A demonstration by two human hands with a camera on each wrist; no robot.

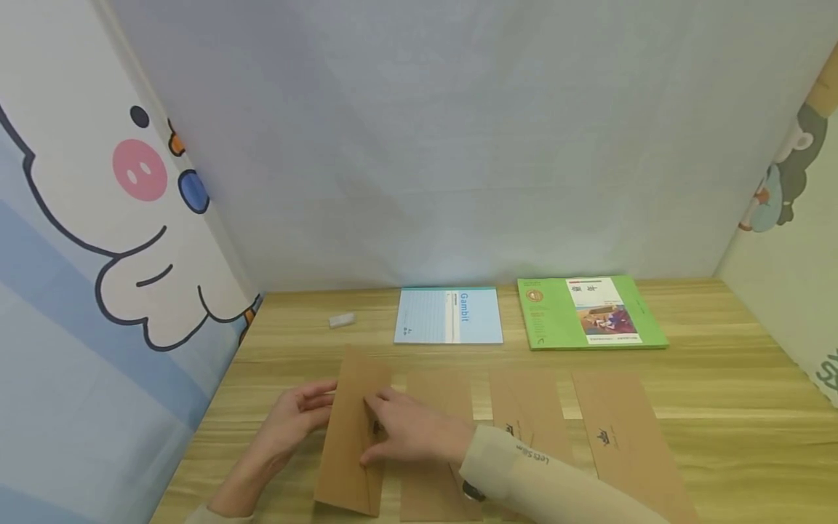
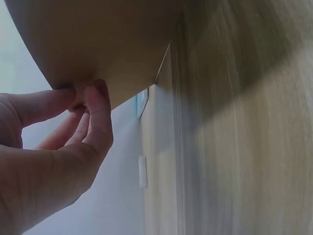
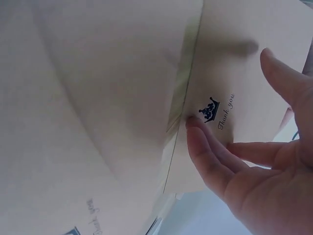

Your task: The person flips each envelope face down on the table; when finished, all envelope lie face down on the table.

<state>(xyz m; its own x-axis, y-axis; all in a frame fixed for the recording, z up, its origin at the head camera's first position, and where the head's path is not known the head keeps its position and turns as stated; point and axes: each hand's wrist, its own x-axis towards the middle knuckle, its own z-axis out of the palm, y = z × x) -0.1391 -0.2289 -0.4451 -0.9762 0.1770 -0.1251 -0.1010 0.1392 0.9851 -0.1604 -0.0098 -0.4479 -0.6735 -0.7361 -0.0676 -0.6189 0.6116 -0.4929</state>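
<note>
A brown paper envelope (image 1: 350, 429) at the left of a row is tilted up off the table, its left edge raised. My left hand (image 1: 297, 418) pinches that edge between thumb and fingers; the left wrist view shows the pinching hand (image 2: 63, 147) from below. Over the envelope's face, my right hand (image 1: 415, 429) has thumb and fingers spread apart, fingertips right at the flap. In the right wrist view a fingertip of the right hand (image 3: 244, 161) lies beside a printed crown (image 3: 209, 110) and "Thank you" lettering.
Three more brown envelopes lie to the right: one (image 1: 435, 386) under the right forearm, another (image 1: 530, 393), and the last (image 1: 622, 415). Behind them are a white eraser-like block (image 1: 341, 320), a blue Gambit notebook (image 1: 419, 313) and a green book (image 1: 553, 320). A curtain closes off the back.
</note>
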